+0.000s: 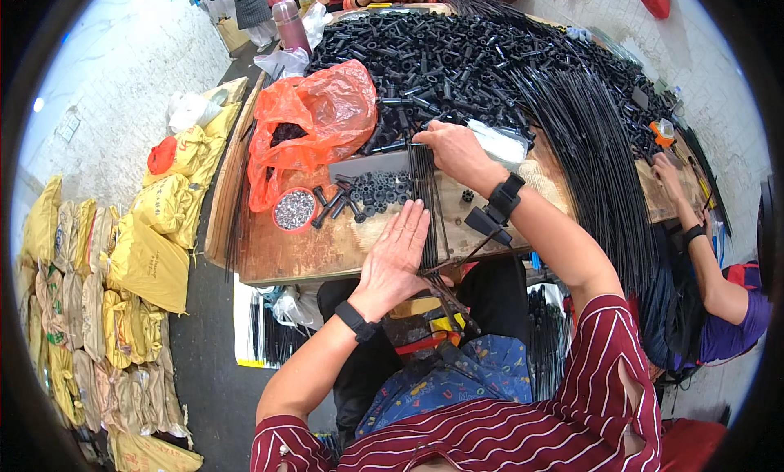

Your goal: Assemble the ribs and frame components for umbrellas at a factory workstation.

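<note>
From my end I saw the wooden bench (278,258) under all the fingers, a big heap of black tubular parts (425,55) beyond the right fingertips, and a long sheaf of black rods (588,137) well to their right. An orange plastic bag (347,96) sat left of the right fingers. Thin black rods (421,174), the work in hand, ran between both sets of fingers: my left hand (398,256) lay flat on their near part, fingers straight, close together, not wrapped round them; my right hand (456,149) had curled fingers at their far ends, grip unclear, couldn't tell. Just left of those rods, past the left fingertips: grey tray (384,162), then a red dish (314,215) farther left, lastly small black rings (384,190) at the tray.
</note>
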The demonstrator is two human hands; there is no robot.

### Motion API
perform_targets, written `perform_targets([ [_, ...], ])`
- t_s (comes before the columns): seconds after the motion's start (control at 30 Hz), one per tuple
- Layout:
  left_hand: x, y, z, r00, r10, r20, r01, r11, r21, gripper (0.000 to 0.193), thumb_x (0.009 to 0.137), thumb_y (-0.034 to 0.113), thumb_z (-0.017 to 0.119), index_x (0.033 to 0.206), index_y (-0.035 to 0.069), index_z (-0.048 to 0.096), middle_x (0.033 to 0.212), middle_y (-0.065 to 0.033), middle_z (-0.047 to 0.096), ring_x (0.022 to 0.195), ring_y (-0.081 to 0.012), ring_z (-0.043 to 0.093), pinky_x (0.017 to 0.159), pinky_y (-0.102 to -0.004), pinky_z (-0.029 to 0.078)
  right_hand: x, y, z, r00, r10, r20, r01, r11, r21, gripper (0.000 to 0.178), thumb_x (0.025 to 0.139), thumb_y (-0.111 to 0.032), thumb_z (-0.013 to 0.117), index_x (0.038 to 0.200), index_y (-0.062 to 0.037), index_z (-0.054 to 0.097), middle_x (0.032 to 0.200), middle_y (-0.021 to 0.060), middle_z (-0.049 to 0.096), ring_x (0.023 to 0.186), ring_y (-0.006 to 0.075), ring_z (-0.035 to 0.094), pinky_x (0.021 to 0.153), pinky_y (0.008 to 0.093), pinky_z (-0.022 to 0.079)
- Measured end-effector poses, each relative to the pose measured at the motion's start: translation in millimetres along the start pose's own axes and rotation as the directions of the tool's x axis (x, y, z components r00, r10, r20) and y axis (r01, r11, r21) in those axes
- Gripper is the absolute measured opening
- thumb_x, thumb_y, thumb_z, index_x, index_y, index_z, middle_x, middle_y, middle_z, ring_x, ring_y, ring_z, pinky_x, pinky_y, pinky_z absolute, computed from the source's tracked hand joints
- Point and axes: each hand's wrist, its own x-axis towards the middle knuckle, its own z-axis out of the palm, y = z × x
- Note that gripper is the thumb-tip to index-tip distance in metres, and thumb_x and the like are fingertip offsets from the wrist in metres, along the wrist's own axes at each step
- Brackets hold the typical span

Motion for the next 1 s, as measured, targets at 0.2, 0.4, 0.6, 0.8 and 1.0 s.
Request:
perform_targets([
  [0.2,4,3,-8,0.995,0.028,0.096,-0.038,0.993,0.109,0.100,0.064,0.053,0.075,0.139,-0.001,0.036,0.145,-0.0233,0.033,0.137,-0.0388,0.030,0.112,-0.0435,0.028,1,1,1,0.997,-0.050,-0.067,0.051,0.999,0.017,0.031,0.072,0.003,0.057,0.100,-0.0063,0.066,0.086,0.0117,0.064,0.083,0.0296,0.065,0.074,0.0397,0.052],
  [0.4,4,2,-5,0.995,0.017,0.103,-0.026,0.995,0.093,0.094,0.066,0.055,0.073,0.137,0.002,0.041,0.146,-0.0194,0.034,0.138,-0.0378,0.028,0.112,-0.0449,0.027,3,1,-1,0.997,-0.072,-0.040,0.071,0.997,-0.022,0.029,0.073,0.002,0.056,0.100,-0.0046,0.064,0.088,0.0123,0.065,0.084,0.0299,0.065,0.074,0.0399,0.052],
  [0.6,4,5,-5,0.996,0.003,0.086,-0.009,0.998,0.070,0.095,0.061,0.053,0.076,0.135,0.002,0.044,0.144,-0.0181,0.037,0.138,-0.0372,0.028,0.112,-0.0450,0.027,-3,-2,-3,0.999,0.032,-0.035,-0.034,0.998,-0.060,0.023,0.073,0.001,0.057,0.095,-0.0040,0.062,0.085,0.0126,0.064,0.082,0.0300,0.065,0.072,0.0392,0.052],
  [0.8,4,4,-4,0.997,-0.001,0.072,-0.005,0.997,0.072,0.092,0.065,0.057,0.071,0.134,0.002,0.045,0.144,-0.0190,0.037,0.137,-0.0376,0.029,0.112,-0.0448,0.027,-6,3,-7,0.999,0.048,0.022,-0.044,0.989,-0.143,0.029,0.072,0.004,0.055,0.097,-0.0041,0.065,0.084,0.0122,0.064,0.083,0.0307,0.064,0.073,0.0404,0.051],
  [1.0,4,4,-5,0.996,-0.005,0.084,-0.001,0.998,0.065,0.093,0.064,0.055,0.073,0.134,0.002,0.045,0.144,-0.0186,0.037,0.137,-0.0372,0.028,0.112,-0.0443,0.028,-8,7,-2,1.000,0.008,-0.008,-0.009,0.996,-0.085,0.030,0.072,0.004,0.055,0.099,-0.0051,0.064,0.088,0.0113,0.065,0.085,0.0296,0.063,0.075,0.0393,0.051],
])
